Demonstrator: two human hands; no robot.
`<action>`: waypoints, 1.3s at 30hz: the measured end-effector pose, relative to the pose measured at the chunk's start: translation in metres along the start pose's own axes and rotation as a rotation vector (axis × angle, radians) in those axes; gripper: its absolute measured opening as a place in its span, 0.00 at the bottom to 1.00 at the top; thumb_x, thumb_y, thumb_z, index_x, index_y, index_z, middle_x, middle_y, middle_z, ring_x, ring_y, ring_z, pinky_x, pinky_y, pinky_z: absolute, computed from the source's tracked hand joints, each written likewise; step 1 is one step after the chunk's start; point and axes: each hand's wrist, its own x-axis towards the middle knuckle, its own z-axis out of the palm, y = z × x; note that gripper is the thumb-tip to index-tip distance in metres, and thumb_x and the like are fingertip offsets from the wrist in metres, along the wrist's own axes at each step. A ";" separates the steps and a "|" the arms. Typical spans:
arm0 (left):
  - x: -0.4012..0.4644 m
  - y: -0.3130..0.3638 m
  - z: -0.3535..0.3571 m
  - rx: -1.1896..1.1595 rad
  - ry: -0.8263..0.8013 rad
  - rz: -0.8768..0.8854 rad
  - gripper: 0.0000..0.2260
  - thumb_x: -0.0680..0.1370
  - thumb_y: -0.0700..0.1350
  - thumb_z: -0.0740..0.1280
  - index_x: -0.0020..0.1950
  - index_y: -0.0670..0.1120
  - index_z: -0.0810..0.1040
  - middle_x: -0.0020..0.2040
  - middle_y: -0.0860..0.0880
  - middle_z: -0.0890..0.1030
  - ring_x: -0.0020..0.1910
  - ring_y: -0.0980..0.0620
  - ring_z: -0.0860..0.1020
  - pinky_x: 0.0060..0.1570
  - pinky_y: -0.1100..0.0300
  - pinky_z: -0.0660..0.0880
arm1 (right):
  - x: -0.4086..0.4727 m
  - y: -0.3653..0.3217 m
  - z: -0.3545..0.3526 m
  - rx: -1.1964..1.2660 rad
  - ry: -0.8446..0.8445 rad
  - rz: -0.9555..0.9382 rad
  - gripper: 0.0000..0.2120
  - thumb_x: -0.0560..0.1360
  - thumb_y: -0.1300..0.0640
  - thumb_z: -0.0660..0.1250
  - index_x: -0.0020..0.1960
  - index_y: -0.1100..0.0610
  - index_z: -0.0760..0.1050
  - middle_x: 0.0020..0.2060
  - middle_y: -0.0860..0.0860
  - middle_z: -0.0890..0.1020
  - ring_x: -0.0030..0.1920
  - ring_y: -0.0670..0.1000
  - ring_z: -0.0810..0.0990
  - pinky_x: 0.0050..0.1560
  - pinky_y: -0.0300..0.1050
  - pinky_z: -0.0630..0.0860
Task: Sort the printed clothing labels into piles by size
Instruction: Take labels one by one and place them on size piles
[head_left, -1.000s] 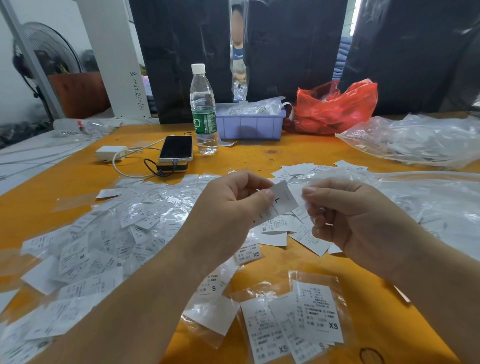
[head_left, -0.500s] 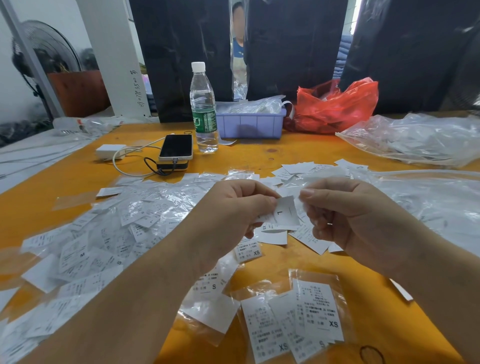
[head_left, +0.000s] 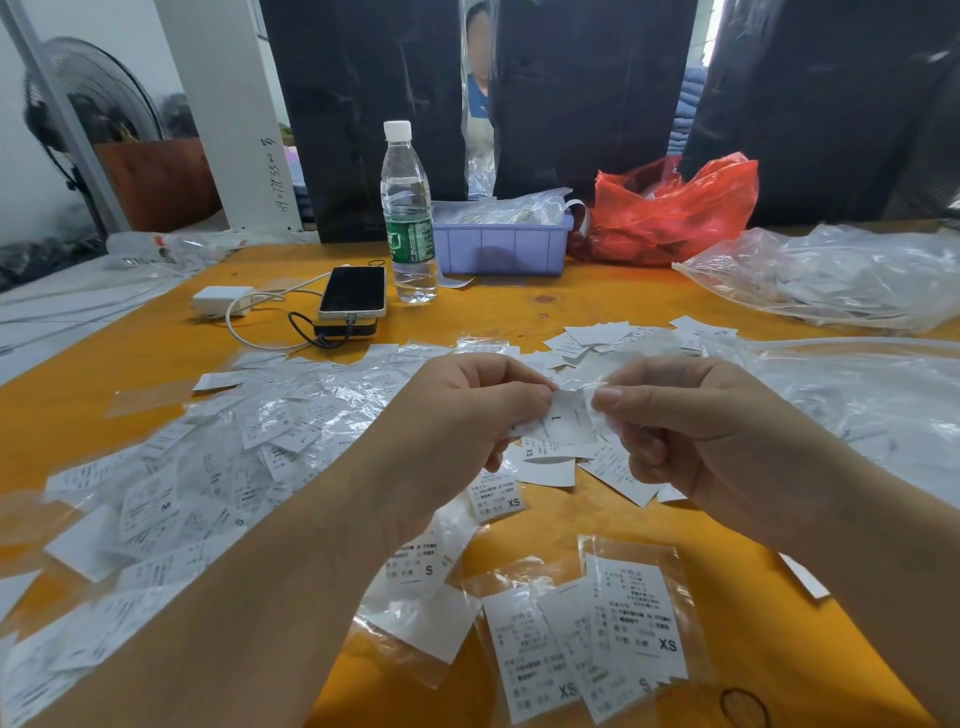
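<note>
My left hand (head_left: 457, 415) pinches a small white label marked L (head_left: 563, 421) above the middle of the orange table (head_left: 597, 301). My right hand (head_left: 691, 431) meets it from the right, thumb and fingers curled onto the label's right edge. A wide heap of labels in clear sleeves (head_left: 218, 467) covers the table's left half. Near the front lies a bagged pile of XS labels (head_left: 613, 634), with an S label (head_left: 415, 564) to its left. More loose labels (head_left: 613, 338) lie behind my hands.
A water bottle (head_left: 408, 218), a phone on a power bank (head_left: 353, 291) with a white charger (head_left: 221, 300), a purple tray (head_left: 501, 249) and a red plastic bag (head_left: 670, 213) stand at the back. Clear plastic bags (head_left: 841, 275) spread along the right. A person sits behind the black hanging bags.
My hands have come together: the left lowered the L label toward the table, and the right closed in until its fingers took hold of the label's right edge.
</note>
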 end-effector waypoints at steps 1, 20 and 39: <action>0.000 0.000 0.000 0.000 0.002 0.004 0.07 0.77 0.39 0.67 0.41 0.46 0.84 0.29 0.51 0.77 0.27 0.57 0.70 0.29 0.65 0.71 | 0.000 0.000 0.000 0.000 -0.005 0.002 0.03 0.65 0.59 0.73 0.35 0.58 0.80 0.26 0.51 0.72 0.27 0.47 0.67 0.27 0.38 0.66; 0.003 -0.003 0.002 -0.085 0.074 -0.005 0.10 0.78 0.41 0.67 0.39 0.47 0.84 0.33 0.49 0.82 0.27 0.57 0.71 0.33 0.63 0.74 | -0.001 0.002 0.002 -0.029 -0.061 -0.011 0.04 0.62 0.56 0.73 0.35 0.56 0.82 0.27 0.50 0.75 0.27 0.47 0.70 0.27 0.38 0.69; 0.004 -0.006 0.002 -0.096 0.160 0.044 0.05 0.79 0.43 0.67 0.45 0.47 0.82 0.32 0.52 0.83 0.28 0.59 0.76 0.31 0.65 0.75 | -0.002 0.002 0.002 -0.005 0.001 -0.056 0.03 0.64 0.57 0.72 0.35 0.57 0.82 0.29 0.54 0.77 0.28 0.48 0.70 0.26 0.38 0.69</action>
